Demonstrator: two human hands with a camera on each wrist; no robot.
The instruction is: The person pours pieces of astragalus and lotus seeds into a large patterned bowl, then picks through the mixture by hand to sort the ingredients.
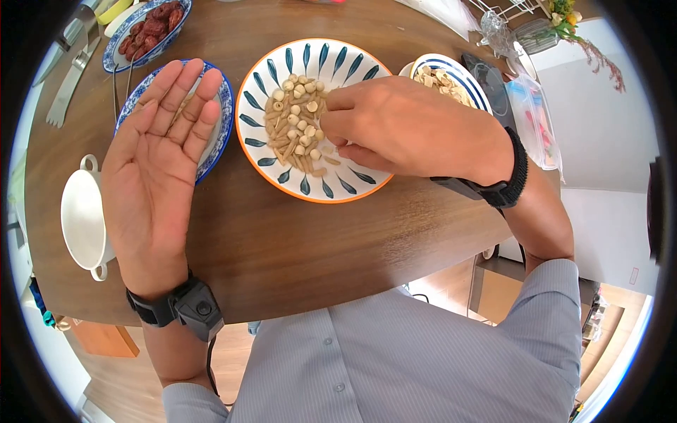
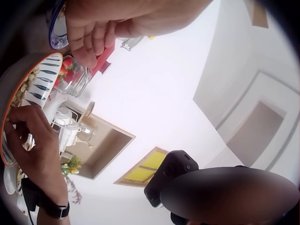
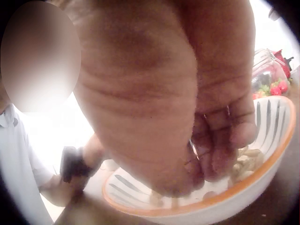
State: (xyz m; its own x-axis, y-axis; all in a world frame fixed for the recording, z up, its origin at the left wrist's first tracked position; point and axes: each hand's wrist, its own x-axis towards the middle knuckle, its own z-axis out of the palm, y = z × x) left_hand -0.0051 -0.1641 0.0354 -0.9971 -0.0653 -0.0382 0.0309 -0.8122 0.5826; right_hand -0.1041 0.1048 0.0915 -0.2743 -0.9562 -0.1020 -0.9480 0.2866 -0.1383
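Note:
A white bowl [image 1: 245,116] with dark leaf-shaped strokes and an orange rim holds round cream lotus seeds [image 1: 293,120] and tan elongated pieces [image 1: 282,144]. My right hand [image 1: 423,123] reaches into this bowl from the right, fingers bent down among the contents. In the right wrist view the thumb and curled fingers [image 3: 220,161] sit low inside the rim; I cannot tell whether they pinch a piece. Palm up, with straight fingers and nothing on it, my left hand [image 1: 151,169] is held over a blue-rimmed dish [image 1: 224,106], hiding much of it.
Left of the left hand stands a white two-handled cup [image 1: 83,218]. Behind are a patterned dish [image 1: 185,21] of dark red dried fruit [image 1: 150,32] and a cutlery piece [image 1: 67,95]. A striped bowl [image 1: 474,77] of pale slices [image 1: 443,81] sits beyond the right hand.

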